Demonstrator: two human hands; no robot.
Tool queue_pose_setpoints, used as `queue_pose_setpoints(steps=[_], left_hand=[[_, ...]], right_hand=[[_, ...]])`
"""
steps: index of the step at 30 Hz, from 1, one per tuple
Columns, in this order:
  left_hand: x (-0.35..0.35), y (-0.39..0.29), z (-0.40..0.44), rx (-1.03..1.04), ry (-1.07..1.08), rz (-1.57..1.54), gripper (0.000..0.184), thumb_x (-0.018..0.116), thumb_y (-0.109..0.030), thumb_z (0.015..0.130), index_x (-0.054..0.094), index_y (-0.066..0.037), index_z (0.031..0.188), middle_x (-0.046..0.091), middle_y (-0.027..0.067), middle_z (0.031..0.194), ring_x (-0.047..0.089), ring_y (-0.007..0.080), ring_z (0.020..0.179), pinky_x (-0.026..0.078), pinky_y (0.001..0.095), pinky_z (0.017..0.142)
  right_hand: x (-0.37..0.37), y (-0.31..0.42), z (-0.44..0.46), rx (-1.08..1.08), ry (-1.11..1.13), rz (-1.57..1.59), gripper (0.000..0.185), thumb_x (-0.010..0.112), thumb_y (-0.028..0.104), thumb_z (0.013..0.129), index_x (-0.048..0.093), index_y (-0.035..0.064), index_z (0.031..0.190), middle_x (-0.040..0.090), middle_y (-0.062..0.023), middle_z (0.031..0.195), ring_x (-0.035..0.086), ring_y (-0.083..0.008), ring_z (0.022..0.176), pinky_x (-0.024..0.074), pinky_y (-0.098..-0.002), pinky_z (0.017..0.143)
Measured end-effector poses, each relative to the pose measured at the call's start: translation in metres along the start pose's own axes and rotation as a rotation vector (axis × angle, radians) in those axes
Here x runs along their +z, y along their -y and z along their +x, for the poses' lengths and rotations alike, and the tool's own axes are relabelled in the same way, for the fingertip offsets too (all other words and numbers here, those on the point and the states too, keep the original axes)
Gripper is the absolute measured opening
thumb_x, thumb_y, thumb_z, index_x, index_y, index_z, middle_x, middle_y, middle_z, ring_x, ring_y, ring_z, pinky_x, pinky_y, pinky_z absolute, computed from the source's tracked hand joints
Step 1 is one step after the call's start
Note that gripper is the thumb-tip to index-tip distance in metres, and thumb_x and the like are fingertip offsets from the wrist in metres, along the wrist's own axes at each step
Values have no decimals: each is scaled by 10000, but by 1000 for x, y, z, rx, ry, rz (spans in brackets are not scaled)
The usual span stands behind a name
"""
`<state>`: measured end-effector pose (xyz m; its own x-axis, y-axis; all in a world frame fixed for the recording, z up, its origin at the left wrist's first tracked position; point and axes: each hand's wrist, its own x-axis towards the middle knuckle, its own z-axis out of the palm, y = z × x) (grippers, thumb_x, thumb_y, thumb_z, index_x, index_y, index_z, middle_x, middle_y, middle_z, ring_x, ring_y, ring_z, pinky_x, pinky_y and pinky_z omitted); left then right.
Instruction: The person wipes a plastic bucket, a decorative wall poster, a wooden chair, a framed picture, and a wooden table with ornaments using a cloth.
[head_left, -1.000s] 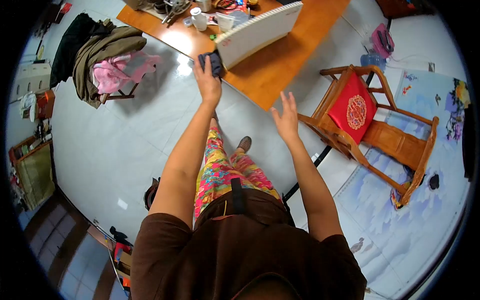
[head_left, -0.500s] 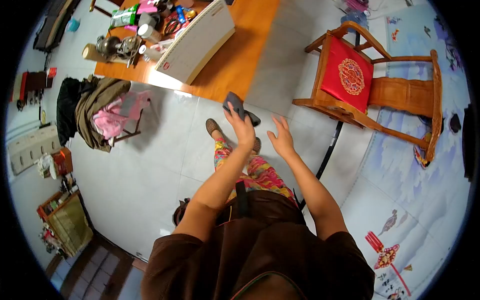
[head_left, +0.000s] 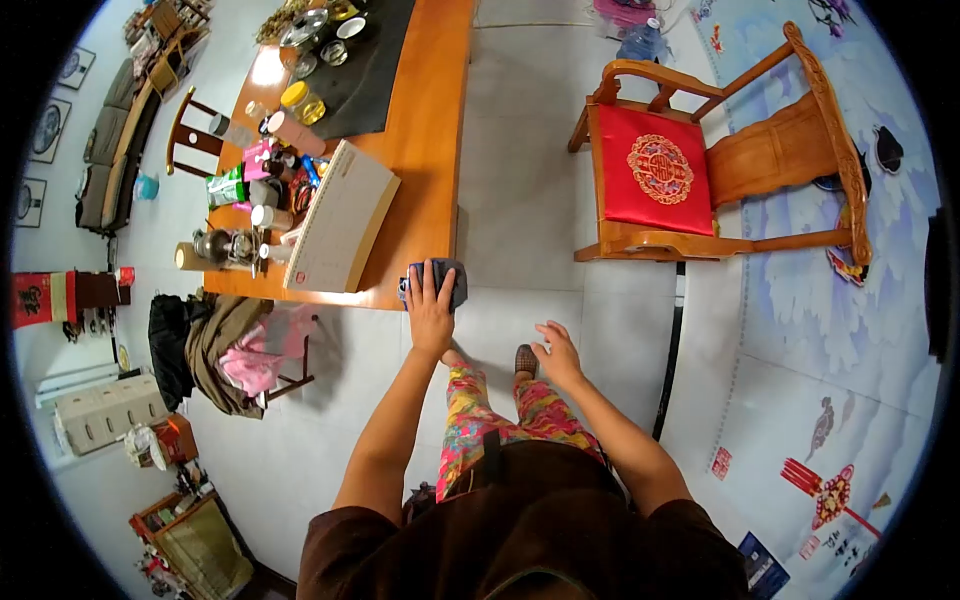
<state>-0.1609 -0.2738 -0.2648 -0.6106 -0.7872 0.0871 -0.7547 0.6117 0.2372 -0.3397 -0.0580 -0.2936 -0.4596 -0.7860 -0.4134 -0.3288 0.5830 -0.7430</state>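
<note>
My left hand (head_left: 431, 312) lies on a dark grey cloth (head_left: 458, 286) at the near right corner of the wooden table (head_left: 425, 170). Its fingers are pressed over the cloth, which bunches up around them. To the right, my right hand (head_left: 557, 352) hangs in the air over the floor with its fingers loosely spread and nothing in them. A large desk calendar (head_left: 340, 222) stands tilted on the table, up and left of my left hand. Bottles and jars crowd the table behind the calendar, among them a jar with a yellow lid (head_left: 302, 102).
At the right stands a wooden armchair (head_left: 780, 150) with a red cushion (head_left: 655, 168). Clothes (head_left: 228, 350) are heaped on a seat left of the table's near edge. A water bottle (head_left: 641, 42) is on the floor beyond the armchair. A dark mat (head_left: 372, 80) covers the table's far part.
The view has turned toward the right side of the table. My left hand, with the cloth, has moved from beside the table corner onto it. My right hand stays raised and empty.
</note>
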Motion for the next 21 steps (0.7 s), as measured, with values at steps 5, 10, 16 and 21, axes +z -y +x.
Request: queue_pose_setpoints(steps=[5, 10, 16, 21], left_hand=[[7, -2, 96, 24, 48, 49, 685, 637, -82, 809, 451, -255, 1446, 208, 131, 1604, 181, 448, 1456, 255, 590, 1130], [16, 10, 183, 66, 135, 112, 684, 730, -227, 806, 463, -262, 1435, 209, 147, 1597, 206, 475, 1430, 271, 590, 1124], [2, 1, 121, 271, 98, 144, 571, 737, -148, 755, 589, -179, 1305, 259, 156, 1581, 207, 474, 1432, 244, 583, 1138], [-10, 0, 95, 354, 225, 235, 508, 735, -167, 744, 621, -142, 1239, 228, 120, 1599, 189, 449, 1452, 220, 564, 1159]], right_hand=[[-10, 12, -11, 149, 117, 151, 416, 675, 235, 876, 596, 66, 1248, 503, -190, 1376, 497, -330, 1274, 427, -389, 1041], [-11, 2, -7, -7, -14, 101, 414, 672, 241, 874, 596, 57, 1237, 502, -208, 1363, 505, -358, 1247, 425, -417, 1036], [-84, -16, 32, 59, -319, 15, 403, 660, 222, 880, 586, 57, 1240, 484, -221, 1379, 473, -375, 1286, 415, -429, 1052], [-151, -38, 34, 111, -451, 43, 395, 650, 211, 888, 583, 74, 1252, 473, -207, 1407, 472, -373, 1289, 422, -431, 1048]])
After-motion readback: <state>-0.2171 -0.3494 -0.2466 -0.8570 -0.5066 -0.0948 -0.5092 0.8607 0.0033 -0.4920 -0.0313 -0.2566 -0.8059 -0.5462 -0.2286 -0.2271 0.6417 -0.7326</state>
